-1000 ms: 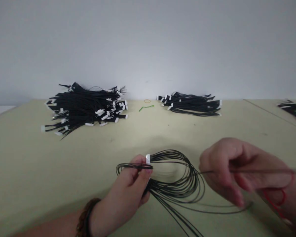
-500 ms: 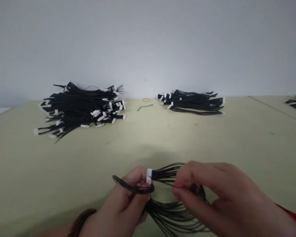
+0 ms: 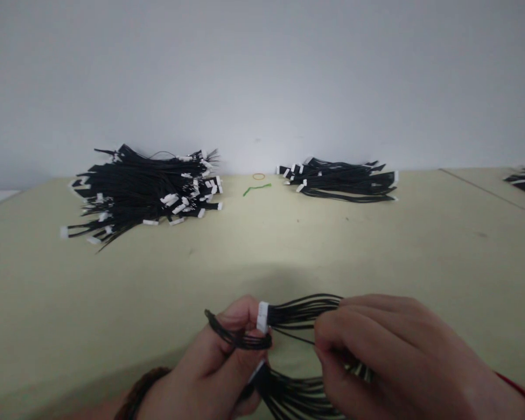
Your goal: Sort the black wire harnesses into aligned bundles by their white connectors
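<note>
Clasping a black wire bundle (image 3: pixel 300 312) with white connectors (image 3: pixel 262 317), the left hand (image 3: pixel 207 356) and right hand (image 3: pixel 389 361) are both closed.

Left hand (image 3: pixel 210 356): white connector (image 3: pixel 262 317); right hand (image 3: pixel 376 361): black wires (image 3: pixel 301 311).

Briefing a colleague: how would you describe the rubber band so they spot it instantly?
At the far edge of the pale green table, look between the big pile of black wire harnesses and the smaller pile. The rubber band is a thin tan ring there, just beyond a short green twist tie.
</note>
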The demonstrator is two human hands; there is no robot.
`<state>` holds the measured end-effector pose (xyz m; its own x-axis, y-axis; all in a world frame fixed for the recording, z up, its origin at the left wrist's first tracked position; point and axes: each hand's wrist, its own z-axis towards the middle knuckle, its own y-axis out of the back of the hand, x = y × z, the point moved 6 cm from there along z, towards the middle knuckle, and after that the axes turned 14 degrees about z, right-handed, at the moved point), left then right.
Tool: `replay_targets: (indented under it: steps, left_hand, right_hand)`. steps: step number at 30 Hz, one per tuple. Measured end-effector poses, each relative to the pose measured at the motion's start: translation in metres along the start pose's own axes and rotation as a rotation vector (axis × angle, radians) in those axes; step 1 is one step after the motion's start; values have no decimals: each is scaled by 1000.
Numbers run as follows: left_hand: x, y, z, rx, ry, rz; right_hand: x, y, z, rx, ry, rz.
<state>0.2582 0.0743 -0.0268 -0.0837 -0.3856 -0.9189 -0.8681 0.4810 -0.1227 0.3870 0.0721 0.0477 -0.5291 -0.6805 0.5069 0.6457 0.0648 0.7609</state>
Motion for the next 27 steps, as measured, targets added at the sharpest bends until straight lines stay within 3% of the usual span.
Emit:
replay_targets:
  steps: [6,10,15,17,20,24,27]
  left_hand:
    - [4,1,0,-8,8,95]
    - [2,1,0,-9,2,196]
    - [-11,2,1,-105,-143,344]
    - [-11,1,3,-104,-160,327]
    - [0,2,6,-90,-43,174]
    - [9,17,10,-267,81,36]
    - [8,28,10,-437,128,-10]
  right_hand:
    - [1,2,-1,12,49,-55]
    - [0,-7,1,88,46,-43]
    - [3,-25,4,129,96,-93]
    - [5,-25,6,127,99,-104]
    - [5,-12,8,118,66,-91]
    - [3,18,-1,51,21,-174]
    - [0,19,-11,114,39,-222]
